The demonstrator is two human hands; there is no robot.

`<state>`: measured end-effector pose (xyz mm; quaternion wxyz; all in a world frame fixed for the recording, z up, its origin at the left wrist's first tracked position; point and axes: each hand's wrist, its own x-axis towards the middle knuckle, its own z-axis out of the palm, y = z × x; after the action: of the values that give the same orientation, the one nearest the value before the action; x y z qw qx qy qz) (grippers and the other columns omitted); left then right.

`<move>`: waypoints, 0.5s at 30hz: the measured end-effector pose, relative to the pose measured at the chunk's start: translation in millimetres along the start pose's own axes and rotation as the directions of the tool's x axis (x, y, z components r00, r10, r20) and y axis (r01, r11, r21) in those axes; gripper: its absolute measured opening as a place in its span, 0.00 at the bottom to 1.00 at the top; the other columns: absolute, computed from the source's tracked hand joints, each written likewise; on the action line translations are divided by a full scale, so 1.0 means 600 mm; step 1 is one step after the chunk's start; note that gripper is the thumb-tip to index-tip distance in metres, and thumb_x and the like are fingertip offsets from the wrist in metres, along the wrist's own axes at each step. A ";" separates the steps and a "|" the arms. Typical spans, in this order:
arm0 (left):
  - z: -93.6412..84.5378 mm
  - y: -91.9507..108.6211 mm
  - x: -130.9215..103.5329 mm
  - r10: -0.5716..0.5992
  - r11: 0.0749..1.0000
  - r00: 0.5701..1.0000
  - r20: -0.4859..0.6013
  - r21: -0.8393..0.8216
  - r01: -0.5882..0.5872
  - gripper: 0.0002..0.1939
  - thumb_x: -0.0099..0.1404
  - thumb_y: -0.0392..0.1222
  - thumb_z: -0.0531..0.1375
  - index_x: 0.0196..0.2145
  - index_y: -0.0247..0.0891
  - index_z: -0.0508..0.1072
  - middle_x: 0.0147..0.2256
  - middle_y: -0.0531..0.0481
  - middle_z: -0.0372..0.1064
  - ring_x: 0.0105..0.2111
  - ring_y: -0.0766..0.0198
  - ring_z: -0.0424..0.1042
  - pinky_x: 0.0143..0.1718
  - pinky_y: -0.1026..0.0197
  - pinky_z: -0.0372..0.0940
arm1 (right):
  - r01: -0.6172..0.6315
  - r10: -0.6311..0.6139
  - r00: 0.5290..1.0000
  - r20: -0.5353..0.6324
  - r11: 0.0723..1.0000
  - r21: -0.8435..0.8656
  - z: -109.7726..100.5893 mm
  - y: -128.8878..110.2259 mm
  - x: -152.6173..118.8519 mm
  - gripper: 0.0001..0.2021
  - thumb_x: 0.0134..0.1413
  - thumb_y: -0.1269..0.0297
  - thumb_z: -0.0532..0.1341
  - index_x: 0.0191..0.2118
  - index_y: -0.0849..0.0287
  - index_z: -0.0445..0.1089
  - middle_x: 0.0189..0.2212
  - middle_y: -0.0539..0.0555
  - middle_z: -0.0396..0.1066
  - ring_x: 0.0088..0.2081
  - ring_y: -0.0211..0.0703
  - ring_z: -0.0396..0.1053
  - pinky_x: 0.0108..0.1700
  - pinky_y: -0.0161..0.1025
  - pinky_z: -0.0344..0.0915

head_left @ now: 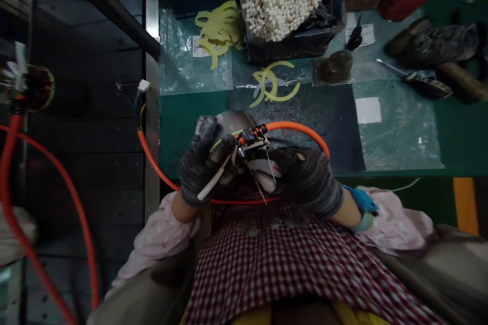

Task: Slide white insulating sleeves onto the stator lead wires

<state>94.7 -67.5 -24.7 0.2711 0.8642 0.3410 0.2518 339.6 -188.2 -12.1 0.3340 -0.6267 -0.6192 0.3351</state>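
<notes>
My left hand (198, 167), in a dark grey knit glove, grips a metal ring-shaped part (236, 119) that looks like a motor stator, with a yellow-green strip along its edge. An orange cable (301, 127) joins the part at a black tied section (253, 134) and loops around behind both hands. A white sleeve (213, 181) hangs from the wires across my left fingers. Beside the part is my right hand (310, 177), gloved too, its fingers closed near thin pale cords (271, 165). What it pinches is partly hidden.
Yellow curved strips (276, 86) lie just beyond the part. A bin (293, 51) of white sticks stands behind, with more yellow strips (221, 25) to its left. Screwdriver (423, 81) and gloves (438, 43) lie right. The cable's white connector (144, 85) hangs at the table's left edge.
</notes>
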 end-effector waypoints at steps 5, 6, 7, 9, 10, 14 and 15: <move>-0.010 0.021 0.048 0.171 0.975 0.983 0.065 0.136 -0.179 0.24 0.81 0.49 0.63 0.72 0.54 0.76 0.76 0.43 0.67 0.78 0.34 0.63 0.74 0.33 0.69 | -0.076 0.049 0.988 -0.145 0.980 -0.185 -0.039 0.032 -0.019 0.23 0.66 0.40 0.71 0.53 0.51 0.86 0.34 0.62 0.80 0.42 0.66 0.81 0.47 0.58 0.82; -0.010 0.032 0.063 0.185 0.967 0.977 0.108 0.158 -0.201 0.25 0.81 0.48 0.63 0.72 0.52 0.76 0.76 0.41 0.67 0.78 0.32 0.63 0.72 0.32 0.71 | -0.070 0.030 0.985 -0.171 0.969 -0.236 -0.050 0.036 -0.020 0.22 0.65 0.41 0.72 0.55 0.50 0.86 0.34 0.61 0.81 0.41 0.65 0.82 0.46 0.57 0.83; -0.009 0.045 0.079 0.181 0.959 0.971 0.155 0.190 -0.209 0.25 0.81 0.47 0.62 0.72 0.50 0.76 0.76 0.41 0.68 0.78 0.31 0.63 0.71 0.32 0.72 | -0.055 0.000 0.981 -0.192 0.958 -0.280 -0.060 0.039 -0.020 0.22 0.65 0.42 0.73 0.56 0.49 0.85 0.35 0.60 0.81 0.41 0.63 0.82 0.45 0.55 0.83; -0.009 0.075 0.112 0.147 0.934 0.960 0.237 0.285 -0.214 0.24 0.83 0.47 0.60 0.72 0.47 0.76 0.75 0.39 0.68 0.77 0.31 0.64 0.68 0.32 0.74 | -0.013 -0.075 0.970 -0.232 0.934 -0.357 -0.077 0.039 -0.013 0.21 0.66 0.43 0.72 0.57 0.47 0.84 0.38 0.58 0.84 0.40 0.60 0.83 0.42 0.52 0.83; -0.009 0.090 0.129 0.123 0.916 0.953 0.276 0.338 -0.216 0.24 0.84 0.48 0.58 0.72 0.48 0.76 0.76 0.39 0.68 0.77 0.31 0.65 0.68 0.31 0.75 | 0.012 -0.114 0.965 -0.237 0.919 -0.394 -0.083 0.037 -0.008 0.20 0.66 0.43 0.72 0.57 0.47 0.84 0.39 0.57 0.85 0.39 0.59 0.84 0.41 0.51 0.83; -0.016 0.129 0.182 0.128 0.866 0.906 0.403 0.400 -0.300 0.27 0.85 0.49 0.54 0.76 0.50 0.71 0.76 0.40 0.67 0.75 0.35 0.69 0.71 0.33 0.73 | 0.052 -0.203 0.949 -0.242 0.856 -0.515 -0.091 0.029 0.009 0.21 0.67 0.40 0.70 0.54 0.48 0.84 0.38 0.57 0.86 0.34 0.56 0.82 0.33 0.49 0.80; -0.017 0.133 0.192 0.131 0.865 0.900 0.416 0.395 -0.309 0.28 0.85 0.50 0.54 0.77 0.48 0.70 0.76 0.40 0.68 0.74 0.35 0.71 0.71 0.34 0.73 | 0.042 -0.210 0.942 -0.263 0.850 -0.526 -0.091 0.028 0.011 0.20 0.66 0.41 0.71 0.53 0.48 0.84 0.37 0.57 0.86 0.33 0.55 0.82 0.32 0.48 0.79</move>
<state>198.6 -30.3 62.6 0.0919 0.9687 0.2290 0.0256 394.6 -182.1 4.2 0.2699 -0.6950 -0.6657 0.0323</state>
